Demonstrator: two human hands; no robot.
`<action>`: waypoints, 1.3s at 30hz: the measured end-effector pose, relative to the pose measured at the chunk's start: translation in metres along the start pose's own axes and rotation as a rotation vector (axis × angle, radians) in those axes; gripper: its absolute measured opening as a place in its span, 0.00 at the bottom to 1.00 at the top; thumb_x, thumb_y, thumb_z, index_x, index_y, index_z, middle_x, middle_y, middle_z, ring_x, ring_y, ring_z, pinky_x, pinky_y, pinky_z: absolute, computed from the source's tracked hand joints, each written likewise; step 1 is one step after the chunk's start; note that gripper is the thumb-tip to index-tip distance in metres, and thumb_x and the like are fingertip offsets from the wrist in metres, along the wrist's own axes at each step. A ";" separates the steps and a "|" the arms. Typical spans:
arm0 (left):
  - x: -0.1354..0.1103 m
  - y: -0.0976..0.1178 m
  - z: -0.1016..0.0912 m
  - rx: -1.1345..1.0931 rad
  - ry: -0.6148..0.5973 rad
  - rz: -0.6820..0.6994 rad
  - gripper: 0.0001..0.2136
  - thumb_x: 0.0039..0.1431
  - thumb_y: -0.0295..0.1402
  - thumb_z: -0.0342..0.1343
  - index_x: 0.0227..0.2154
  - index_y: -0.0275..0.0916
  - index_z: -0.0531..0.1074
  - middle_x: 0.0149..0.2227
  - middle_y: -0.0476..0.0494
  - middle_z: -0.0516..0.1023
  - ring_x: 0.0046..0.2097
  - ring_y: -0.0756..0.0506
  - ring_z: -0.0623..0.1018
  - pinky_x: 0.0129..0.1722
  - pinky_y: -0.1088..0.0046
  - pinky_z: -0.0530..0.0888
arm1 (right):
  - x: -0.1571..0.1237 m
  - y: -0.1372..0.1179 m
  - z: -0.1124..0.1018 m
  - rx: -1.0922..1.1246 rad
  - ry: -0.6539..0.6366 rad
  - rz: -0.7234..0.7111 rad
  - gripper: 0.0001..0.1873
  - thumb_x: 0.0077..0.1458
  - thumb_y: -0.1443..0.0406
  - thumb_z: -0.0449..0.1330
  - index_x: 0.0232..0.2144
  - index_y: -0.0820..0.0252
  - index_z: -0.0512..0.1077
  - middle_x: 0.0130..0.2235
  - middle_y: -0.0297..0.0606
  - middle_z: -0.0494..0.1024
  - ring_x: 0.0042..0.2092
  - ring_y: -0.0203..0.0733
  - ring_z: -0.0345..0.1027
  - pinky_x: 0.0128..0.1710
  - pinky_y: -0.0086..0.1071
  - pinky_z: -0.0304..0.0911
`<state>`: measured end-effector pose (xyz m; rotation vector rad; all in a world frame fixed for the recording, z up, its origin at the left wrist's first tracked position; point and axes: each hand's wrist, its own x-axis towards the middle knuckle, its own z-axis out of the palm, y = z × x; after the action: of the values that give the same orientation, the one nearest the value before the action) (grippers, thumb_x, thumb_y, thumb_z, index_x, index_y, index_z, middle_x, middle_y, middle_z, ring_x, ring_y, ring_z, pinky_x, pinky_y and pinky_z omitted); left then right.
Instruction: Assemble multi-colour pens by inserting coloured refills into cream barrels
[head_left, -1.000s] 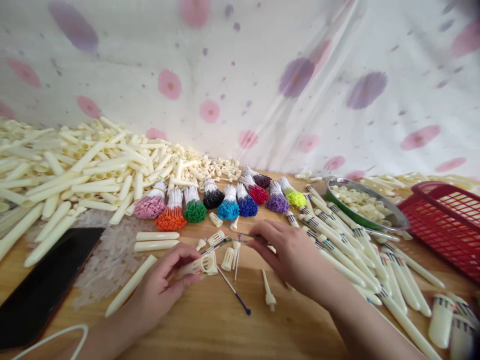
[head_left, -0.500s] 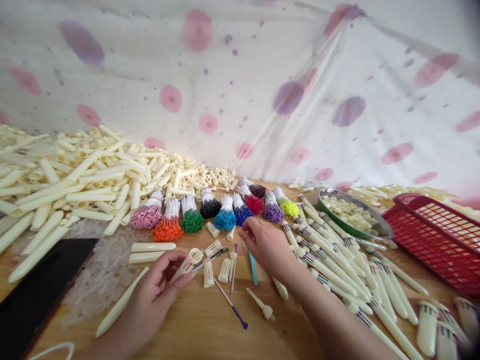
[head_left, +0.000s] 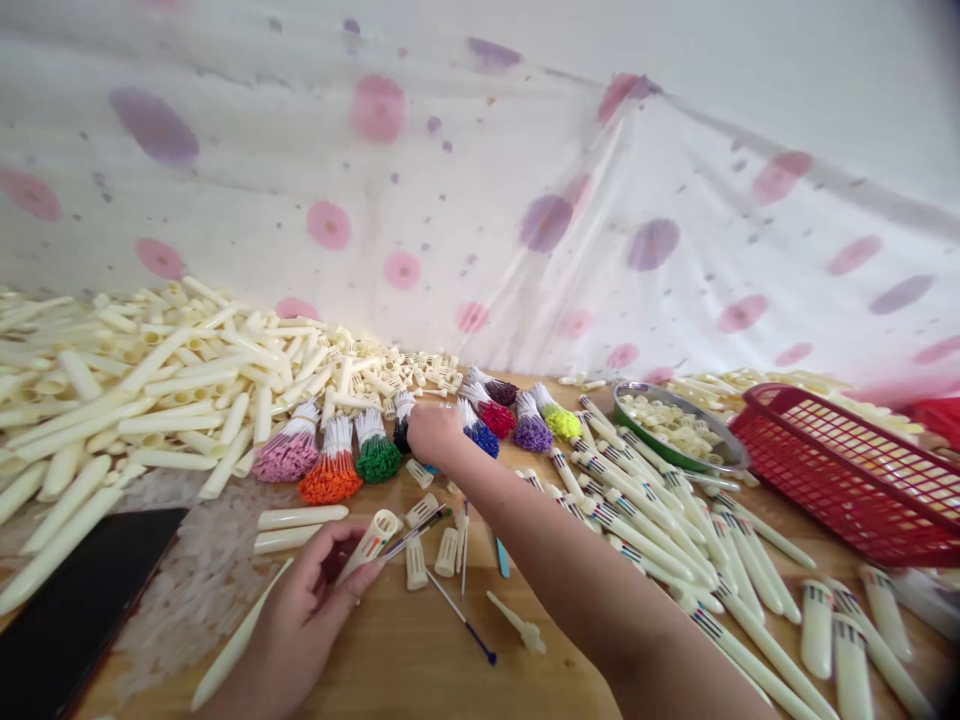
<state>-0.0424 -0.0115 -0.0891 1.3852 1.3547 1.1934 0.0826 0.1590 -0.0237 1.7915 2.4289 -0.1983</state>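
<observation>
My left hand (head_left: 315, 590) grips a cream slotted pen barrel (head_left: 373, 542), open end up, with coloured tips showing in its slots. Thin dark refills (head_left: 414, 533) stick out beside it to the right. Over the bundles at the back, my right hand (head_left: 435, 432) reaches between the black refill bundle (head_left: 402, 424) and the blue refill bundle (head_left: 480, 436); its fingers are hidden, and it covers most of a light blue bundle. Below lie loose slotted cream pieces (head_left: 415, 565), a single refill with a blue end (head_left: 480, 645) and a cream pointed piece (head_left: 517, 622).
Cream tubes (head_left: 165, 380) are heaped at the left, near a black phone (head_left: 90, 590). More bundles, such as orange (head_left: 330, 475) and purple (head_left: 532, 430), stand in a row. Multicolour pens (head_left: 660, 510), a green-sided bowl (head_left: 660, 455) and a red basket (head_left: 832, 480) are at the right.
My right hand has moved left and away from me, from beside the blue bundle to over the light blue one. My left hand keeps its hold on the barrel. The view has shifted slightly.
</observation>
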 end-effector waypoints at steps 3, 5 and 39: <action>-0.001 0.001 0.000 0.014 0.016 0.022 0.10 0.54 0.40 0.56 0.38 0.43 0.69 0.39 0.48 0.77 0.43 0.44 0.76 0.40 0.74 0.74 | 0.004 0.009 -0.006 0.016 -0.073 -0.017 0.16 0.59 0.61 0.55 0.48 0.62 0.65 0.48 0.42 0.69 0.45 0.43 0.67 0.43 0.42 0.66; -0.001 0.002 0.001 0.019 0.014 0.039 0.10 0.54 0.39 0.56 0.37 0.43 0.70 0.38 0.48 0.77 0.42 0.44 0.77 0.39 0.74 0.74 | 0.005 0.016 -0.011 0.034 -0.111 -0.042 0.16 0.60 0.61 0.55 0.48 0.62 0.66 0.48 0.42 0.69 0.45 0.43 0.67 0.43 0.42 0.66; 0.002 0.011 -0.005 0.332 -0.087 0.081 0.10 0.55 0.36 0.54 0.41 0.45 0.72 0.40 0.47 0.79 0.41 0.44 0.78 0.34 0.75 0.76 | -0.153 0.103 -0.017 0.171 0.422 -0.636 0.14 0.63 0.67 0.46 0.30 0.60 0.69 0.26 0.36 0.71 0.27 0.34 0.62 0.26 0.28 0.53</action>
<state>-0.0447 -0.0109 -0.0774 1.7182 1.4935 0.9761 0.2257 0.0485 0.0151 1.1277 3.3163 -0.0847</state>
